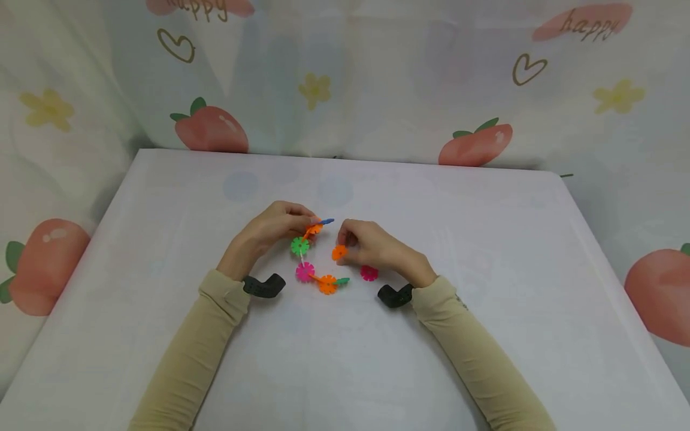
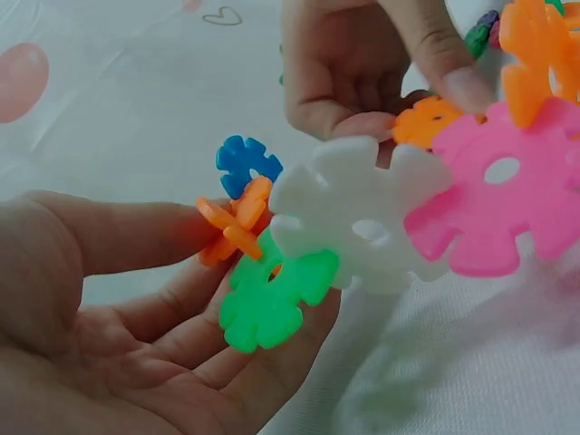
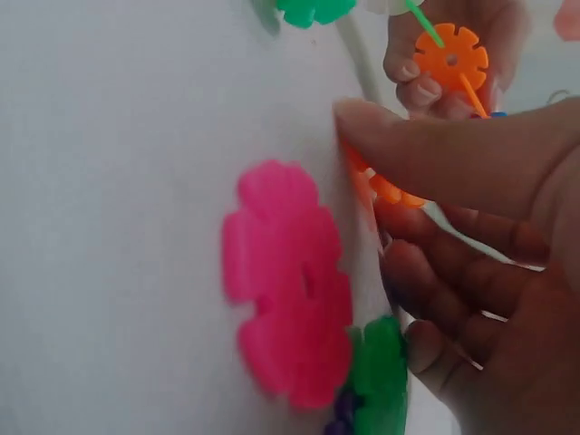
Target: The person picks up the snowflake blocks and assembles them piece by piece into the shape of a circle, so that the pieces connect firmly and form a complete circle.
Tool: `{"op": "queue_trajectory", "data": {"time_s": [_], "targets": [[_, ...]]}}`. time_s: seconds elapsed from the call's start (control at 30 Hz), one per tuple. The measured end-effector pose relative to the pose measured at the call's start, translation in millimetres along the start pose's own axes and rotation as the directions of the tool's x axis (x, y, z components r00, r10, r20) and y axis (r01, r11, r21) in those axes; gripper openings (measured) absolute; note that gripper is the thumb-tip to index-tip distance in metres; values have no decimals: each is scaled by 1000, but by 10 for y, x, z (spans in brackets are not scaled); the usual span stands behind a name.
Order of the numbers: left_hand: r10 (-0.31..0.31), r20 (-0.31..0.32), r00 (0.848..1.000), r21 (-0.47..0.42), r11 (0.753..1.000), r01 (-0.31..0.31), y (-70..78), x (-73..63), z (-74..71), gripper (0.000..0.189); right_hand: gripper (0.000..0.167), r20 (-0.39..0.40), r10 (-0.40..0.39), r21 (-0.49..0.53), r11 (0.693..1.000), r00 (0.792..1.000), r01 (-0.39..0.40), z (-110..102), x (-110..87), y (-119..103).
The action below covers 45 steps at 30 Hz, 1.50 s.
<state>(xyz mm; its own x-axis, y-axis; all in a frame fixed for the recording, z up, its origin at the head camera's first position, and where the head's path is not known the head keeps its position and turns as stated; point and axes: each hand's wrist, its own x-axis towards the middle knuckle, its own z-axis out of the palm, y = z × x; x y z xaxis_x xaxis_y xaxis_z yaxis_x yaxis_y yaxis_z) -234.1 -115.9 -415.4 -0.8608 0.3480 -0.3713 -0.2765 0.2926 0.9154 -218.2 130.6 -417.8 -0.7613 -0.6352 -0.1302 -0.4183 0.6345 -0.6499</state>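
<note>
A chain of notched plastic snowflake discs hangs from my left hand point(image 1: 277, 222), whose thumb and fingers pinch an orange disc point(image 2: 234, 222) near one end. Past that, a blue disc point(image 2: 243, 165) sticks out at the tip. Down the chain come a green disc point(image 1: 300, 245), a white disc point(image 2: 349, 199), a pink disc point(image 1: 305, 272), another orange disc point(image 1: 327, 284) and a dark green one point(image 1: 342, 281). Facing it, my right hand point(image 1: 374, 244) pinches a loose orange disc point(image 1: 339, 252) between thumb and fingers, apart from the blue tip.
Under my right hand lies a separate pink disc point(image 3: 290, 281), with a green disc point(image 3: 379, 376) and a bit of purple beside it. A white cloth covers the table point(image 1: 334, 359). Behind rises a printed curtain point(image 1: 377, 78). Black wrist mounts point(image 1: 264, 286) sit at both cuffs.
</note>
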Motion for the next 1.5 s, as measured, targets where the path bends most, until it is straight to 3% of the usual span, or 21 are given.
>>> {"op": "queue_trajectory", "data": {"time_s": [0.13,0.33,0.5,0.6,0.77,0.87,0.97,1.23,1.37,1.5], "targets": [[-12,-6,1000,-13,1000,12,-3,5,-1,28,19,-62,29,34,999,998,-27,-2,14,41],[-3,3,1000,-30,1000,4,3,2,-7,28,12,-155,16,76,997,988,-5,-15,23,102],[-6,4,1000,-41,999,6,8,-2,-2,28,12,-224,91,160,985,970,-56,-43,-1,125],[-10,4,1000,-46,999,10,5,-3,-1,29,11,-248,159,281,956,956,-86,-65,-3,141],[-11,9,1000,-49,999,11,9,-11,8,28,17,-255,217,506,861,942,-61,-94,-1,164],[-10,16,1000,-56,998,10,13,-12,15,27,20,-255,217,582,813,942,-30,-103,1,164],[-7,27,1000,-60,998,8,15,-11,21,27,21,-263,220,620,785,940,-11,-101,4,152],[28,26,999,-50,998,-27,20,-5,50,27,20,-258,244,657,753,935,-15,-63,19,96],[26,-18,1000,-37,999,-27,8,21,92,28,19,-252,249,658,753,935,-23,-38,25,90],[4,-64,998,-33,999,-6,14,38,139,28,18,-297,239,662,749,925,19,-2,42,78]]}}
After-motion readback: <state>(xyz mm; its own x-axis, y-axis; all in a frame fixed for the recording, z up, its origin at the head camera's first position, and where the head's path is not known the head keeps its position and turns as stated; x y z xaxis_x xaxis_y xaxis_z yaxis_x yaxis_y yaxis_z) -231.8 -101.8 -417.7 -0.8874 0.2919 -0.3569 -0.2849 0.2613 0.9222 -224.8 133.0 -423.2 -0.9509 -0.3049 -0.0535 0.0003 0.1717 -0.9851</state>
